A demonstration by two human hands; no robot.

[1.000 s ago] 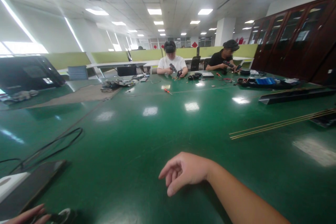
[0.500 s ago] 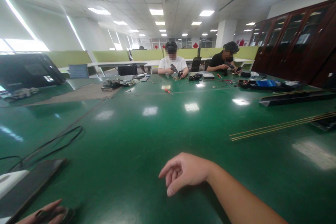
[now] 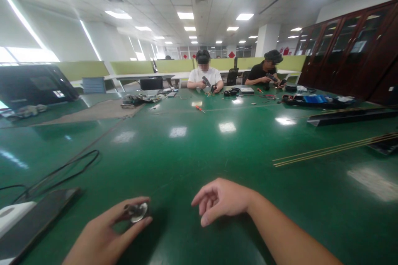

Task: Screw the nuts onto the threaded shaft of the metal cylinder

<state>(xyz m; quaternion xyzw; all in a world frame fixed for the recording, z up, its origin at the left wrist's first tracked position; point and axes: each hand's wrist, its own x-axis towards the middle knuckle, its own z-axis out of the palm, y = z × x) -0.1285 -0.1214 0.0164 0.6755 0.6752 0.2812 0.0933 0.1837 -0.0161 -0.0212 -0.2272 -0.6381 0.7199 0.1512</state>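
At the lower left, my left hand [image 3: 107,230] pinches a small round metal part [image 3: 137,212] between thumb and fingers. The part has a shiny silver disc and a darker, stubby stem; its exact kind is not clear. It is held above the green tabletop [image 3: 174,165]. To the right of it, my right hand [image 3: 222,201] hovers over the table with loosely curled fingers. Its thumb stands apart from the index finger and nothing is between them.
On the left lie a dark flat slab [image 3: 40,219], a white object [image 3: 15,215] and a black cable [image 3: 74,165]. Thin brass-coloured rods [image 3: 323,153] lie right. An orange screwdriver [image 3: 200,109] lies further off. Two people [image 3: 205,76] work with power drills across the table.
My left hand has come in from the lower left corner towards the middle, bringing the metal part clearly into view. My right hand has barely shifted.
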